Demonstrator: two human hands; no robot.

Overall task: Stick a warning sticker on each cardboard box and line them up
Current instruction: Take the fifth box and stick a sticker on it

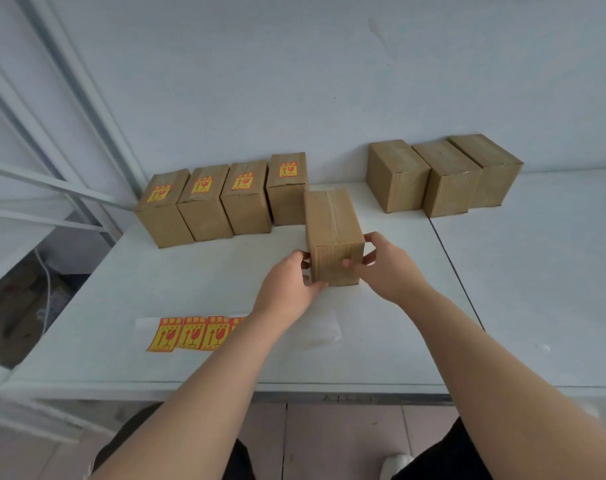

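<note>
Both hands hold one plain cardboard box [332, 233] on the white table [398, 323]. The left hand [287, 285] and the right hand [384, 268] press its two sides, fingers curled around it. Past the box, to its left, stand four boxes with stickers [218, 199]. Three bare boxes [443, 174] stand to the far right. A strip of stickers [190, 332] lies nearer than the left hand.

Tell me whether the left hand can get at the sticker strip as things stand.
Probably yes, once it lets go: the left hand is holding the box, and the sticker strip lies uncovered on the table just below its forearm.
</note>
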